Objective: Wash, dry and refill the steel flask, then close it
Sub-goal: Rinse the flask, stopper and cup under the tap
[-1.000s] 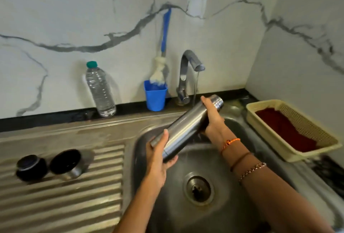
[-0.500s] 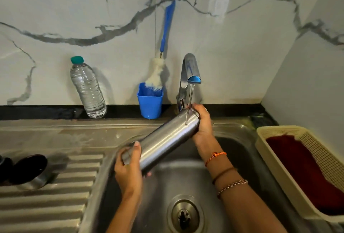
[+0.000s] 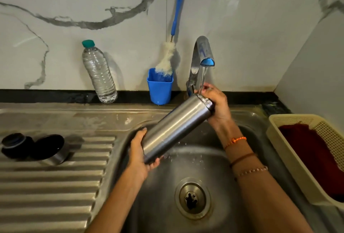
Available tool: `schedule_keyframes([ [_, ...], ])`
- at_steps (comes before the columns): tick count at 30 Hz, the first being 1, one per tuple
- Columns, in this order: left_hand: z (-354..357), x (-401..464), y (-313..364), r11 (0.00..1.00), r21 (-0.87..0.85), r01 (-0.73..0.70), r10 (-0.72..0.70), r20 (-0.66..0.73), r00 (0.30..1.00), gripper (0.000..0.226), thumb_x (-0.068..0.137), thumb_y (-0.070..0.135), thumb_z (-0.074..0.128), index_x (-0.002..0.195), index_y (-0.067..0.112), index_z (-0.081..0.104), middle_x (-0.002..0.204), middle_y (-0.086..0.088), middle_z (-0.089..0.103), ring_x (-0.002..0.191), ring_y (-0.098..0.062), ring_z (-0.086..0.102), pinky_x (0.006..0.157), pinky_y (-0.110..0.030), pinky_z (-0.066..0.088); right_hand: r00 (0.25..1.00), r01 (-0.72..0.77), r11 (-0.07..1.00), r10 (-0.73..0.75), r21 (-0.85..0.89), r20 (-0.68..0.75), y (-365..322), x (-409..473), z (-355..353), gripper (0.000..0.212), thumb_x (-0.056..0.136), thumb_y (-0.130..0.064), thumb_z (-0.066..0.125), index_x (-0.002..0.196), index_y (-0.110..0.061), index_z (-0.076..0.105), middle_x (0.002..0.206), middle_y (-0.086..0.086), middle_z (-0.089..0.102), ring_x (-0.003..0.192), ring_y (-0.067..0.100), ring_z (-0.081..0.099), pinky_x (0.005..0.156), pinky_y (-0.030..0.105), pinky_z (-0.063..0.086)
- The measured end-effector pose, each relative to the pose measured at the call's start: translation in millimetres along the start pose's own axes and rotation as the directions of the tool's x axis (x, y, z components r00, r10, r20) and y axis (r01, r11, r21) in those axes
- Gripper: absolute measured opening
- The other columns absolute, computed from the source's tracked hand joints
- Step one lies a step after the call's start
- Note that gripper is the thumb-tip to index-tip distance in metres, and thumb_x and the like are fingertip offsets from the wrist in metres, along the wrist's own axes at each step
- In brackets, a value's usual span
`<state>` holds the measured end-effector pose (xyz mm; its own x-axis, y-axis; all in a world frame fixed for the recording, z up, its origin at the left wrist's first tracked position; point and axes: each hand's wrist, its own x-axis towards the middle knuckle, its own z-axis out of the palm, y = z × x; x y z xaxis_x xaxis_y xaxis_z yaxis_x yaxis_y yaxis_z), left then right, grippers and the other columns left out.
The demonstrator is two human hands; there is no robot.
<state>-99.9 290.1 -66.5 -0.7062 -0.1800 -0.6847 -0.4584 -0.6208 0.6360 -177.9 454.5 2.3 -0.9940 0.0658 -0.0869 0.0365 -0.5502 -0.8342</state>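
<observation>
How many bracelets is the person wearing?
3, all on the right arm: an orange thread nearest the hand, a thin brown band below it, then a beaded one. The left wrist shows none, though its underside is hidden.

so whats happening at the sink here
A person is rinsing the steel flask under the running tap. The left hand grips its base, the right hand holds its mouth end in the stream, flask tilted over the sink. Its two caps lie on the drainboard.
</observation>
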Motion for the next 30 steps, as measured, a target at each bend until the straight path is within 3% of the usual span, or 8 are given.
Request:
schedule_keyframes([
  [2, 3, -1, -17, 0.946, -0.059, -0.319, 0.308, -0.144, 0.941, 0.018, 0.081, 0.039, 0.062, 0.088, 0.023, 0.058, 0.084, -0.002, 0.058, 0.074, -0.018, 0.056, 0.049, -0.025, 0.043, 0.985, -0.103, 0.995, 0.102, 0.000, -0.138, 2, 2, 7, 0.016, 0.061, -0.007, 0.070, 0.073, -0.007, 0.059, 0.069, 0.008, 0.060, 0.060, 0.018, 0.058, 0.068, 0.033, 0.051],
  [5, -12, 3, -28, 0.520, 0.074, -0.851, 0.846, -0.183, 0.501, 0.017, 0.076, 0.035, 0.064, 0.087, 0.029, 0.053, 0.085, 0.008, 0.054, 0.079, -0.003, 0.053, 0.065, -0.021, 0.048, 0.901, -0.231, 0.964, 0.161, -0.130, -0.404, 12, -8, 22, 0.025, 0.077, -0.011, 0.070, 0.065, -0.011, 0.048, 0.070, 0.007, 0.053, 0.069, 0.019, 0.054, 0.077, 0.037, 0.051],
  [7, -27, 11, -25, 0.393, 0.070, -0.917, 0.916, -0.124, 0.383, 0.021, 0.073, 0.037, 0.061, 0.089, 0.027, 0.052, 0.084, 0.013, 0.053, 0.079, 0.000, 0.051, 0.076, -0.018, 0.044, 0.895, -0.236, 0.964, 0.165, -0.125, -0.414, 15, -17, 30, 0.029, 0.077, -0.011, 0.069, 0.066, -0.014, 0.043, 0.072, 0.008, 0.051, 0.075, 0.021, 0.055, 0.086, 0.040, 0.050],
  [12, -27, -6, 2, 0.960, -0.026, -0.278, 0.274, -0.094, 0.957, 0.024, 0.085, 0.042, 0.052, 0.083, 0.019, 0.057, 0.074, -0.001, 0.058, 0.067, -0.017, 0.055, 0.042, -0.021, 0.046, 0.998, 0.013, 0.980, -0.025, -0.200, -0.061, 3, -21, 42, 0.023, 0.072, 0.002, 0.069, 0.068, -0.016, 0.054, 0.068, 0.002, 0.059, 0.066, 0.018, 0.057, 0.074, 0.037, 0.053],
  [17, -27, -10, 3, 0.962, -0.019, 0.273, -0.269, 0.118, 0.956, 0.056, 0.081, 0.057, 0.046, 0.083, 0.003, 0.059, 0.058, -0.015, 0.063, 0.065, -0.028, 0.055, 0.033, -0.013, 0.040, 0.946, 0.138, 0.965, -0.062, -0.222, 0.318, -17, -7, 41, 0.017, 0.057, 0.000, 0.062, 0.062, -0.015, 0.057, 0.058, -0.003, 0.060, 0.062, 0.014, 0.058, 0.067, 0.026, 0.051],
  [21, -14, -7, -8, 0.987, -0.057, 0.152, -0.151, 0.015, 0.988, 0.048, 0.080, 0.054, 0.050, 0.089, 0.007, 0.059, 0.072, -0.014, 0.061, 0.062, -0.025, 0.055, 0.033, -0.013, 0.038, 1.000, 0.010, 0.959, -0.017, -0.283, -0.023, -13, -4, 35, 0.020, 0.069, 0.007, 0.065, 0.074, -0.012, 0.061, 0.069, 0.003, 0.061, 0.063, 0.015, 0.060, 0.064, 0.028, 0.054],
  [25, 2, -4, -23, 0.934, -0.113, -0.339, 0.316, -0.179, 0.932, 0.014, 0.083, 0.036, 0.061, 0.085, 0.023, 0.058, 0.083, 0.000, 0.058, 0.075, -0.018, 0.056, 0.044, -0.022, 0.044, 0.887, 0.042, 0.859, -0.267, -0.510, -0.377, 5, 2, 21, 0.012, 0.079, -0.002, 0.064, 0.087, -0.011, 0.066, 0.075, -0.006, 0.060, 0.072, 0.007, 0.058, 0.084, 0.034, 0.053],
  [30, 17, 16, -5, 0.865, -0.128, -0.484, 0.472, -0.118, 0.874, 0.021, 0.073, 0.044, 0.065, 0.084, 0.026, 0.064, 0.098, -0.003, 0.062, 0.098, -0.023, 0.058, 0.086, -0.046, 0.052, 0.679, 0.277, 0.294, -0.733, -0.915, -0.030, 31, -13, -9, 0.029, 0.088, -0.020, 0.046, 0.107, -0.009, 0.064, 0.116, 0.010, 0.059, 0.113, 0.021, 0.045, 0.099, 0.035, 0.036],
])
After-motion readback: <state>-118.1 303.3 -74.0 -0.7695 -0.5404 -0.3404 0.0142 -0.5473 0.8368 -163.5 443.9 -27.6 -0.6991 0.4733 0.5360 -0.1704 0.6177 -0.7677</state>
